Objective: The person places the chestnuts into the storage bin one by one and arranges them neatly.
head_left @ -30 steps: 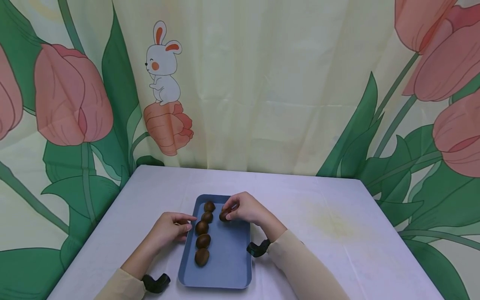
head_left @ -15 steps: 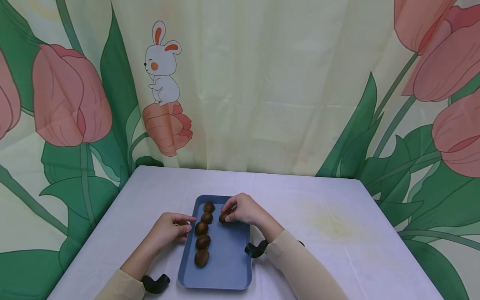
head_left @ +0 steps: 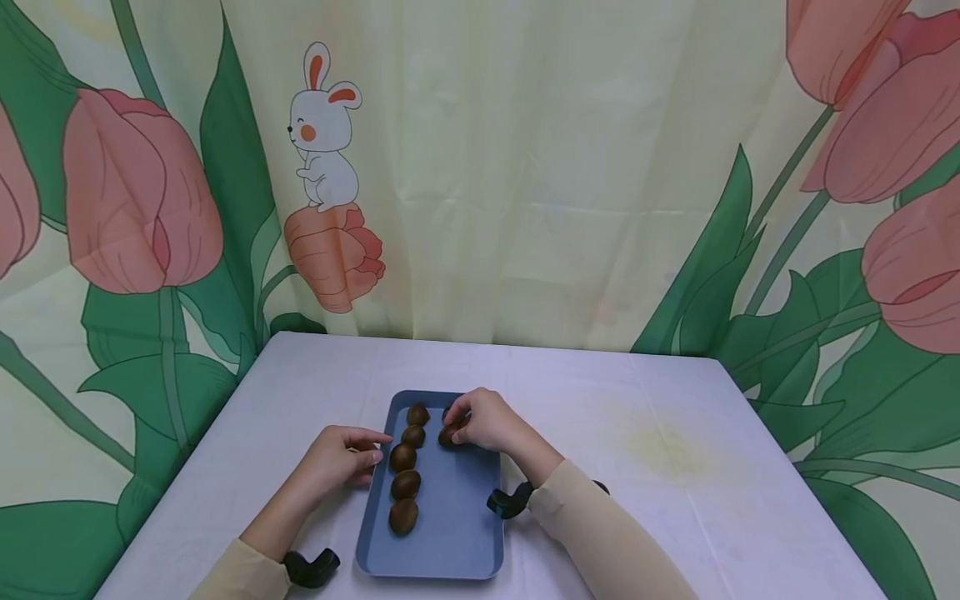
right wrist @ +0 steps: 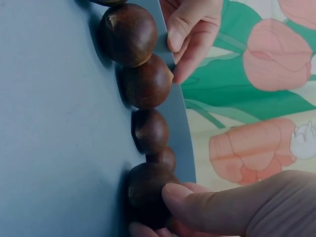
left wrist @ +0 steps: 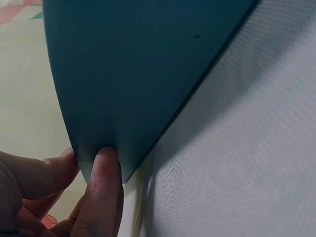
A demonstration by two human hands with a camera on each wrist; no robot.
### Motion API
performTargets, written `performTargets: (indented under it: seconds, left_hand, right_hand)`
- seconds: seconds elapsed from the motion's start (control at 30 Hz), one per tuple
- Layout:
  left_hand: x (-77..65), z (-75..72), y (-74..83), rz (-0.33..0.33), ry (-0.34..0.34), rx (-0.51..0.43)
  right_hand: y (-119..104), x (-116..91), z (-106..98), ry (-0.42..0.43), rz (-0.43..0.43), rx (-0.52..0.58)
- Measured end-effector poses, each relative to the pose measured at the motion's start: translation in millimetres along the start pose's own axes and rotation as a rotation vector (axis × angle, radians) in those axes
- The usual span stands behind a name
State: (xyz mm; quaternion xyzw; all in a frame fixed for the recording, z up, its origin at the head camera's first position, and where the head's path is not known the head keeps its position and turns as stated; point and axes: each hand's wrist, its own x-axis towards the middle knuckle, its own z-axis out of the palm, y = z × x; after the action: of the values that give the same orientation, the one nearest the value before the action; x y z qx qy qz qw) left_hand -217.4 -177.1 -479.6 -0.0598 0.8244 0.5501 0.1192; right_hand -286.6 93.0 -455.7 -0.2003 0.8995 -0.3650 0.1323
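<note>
Head view: right hand (head_left: 486,417) pinches a chestnut (head_left: 448,437); left hand (head_left: 341,457), fingers extended, touches the tray (head_left: 453,525) beneath that pinch; placing seems underway, calling for release next.

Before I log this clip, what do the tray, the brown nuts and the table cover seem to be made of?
Tray: probably plastic, matte blue, with smooth moulded-looking rim.
Brown nuts: hard natural shell, apparently chestnut, with glossy highlights and pale tips.
Table cover: matte, perhaps cloth, given its fine woven-looking texture; plastic is possible.
</note>
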Motion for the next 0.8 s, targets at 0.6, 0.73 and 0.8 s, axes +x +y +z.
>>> performTargets:
  seconds: [0.6,0.73,0.8]
  left_hand:
    - [-0.5,0.1,0.4,0.002,0.001,0.004]
    - [-0.7,-0.1,0.4,0.002,0.0,0.001]
    - [-0.8,0.0,0.2,0.002,-0.002,0.002]
  right_hand:
    - [-1,-7,-15,0.06,0.023,-0.035]
    - [3,-12,-21,0.056,0.017,-0.009]
    - [5,-15,-24,0.054,0.014,0.014]
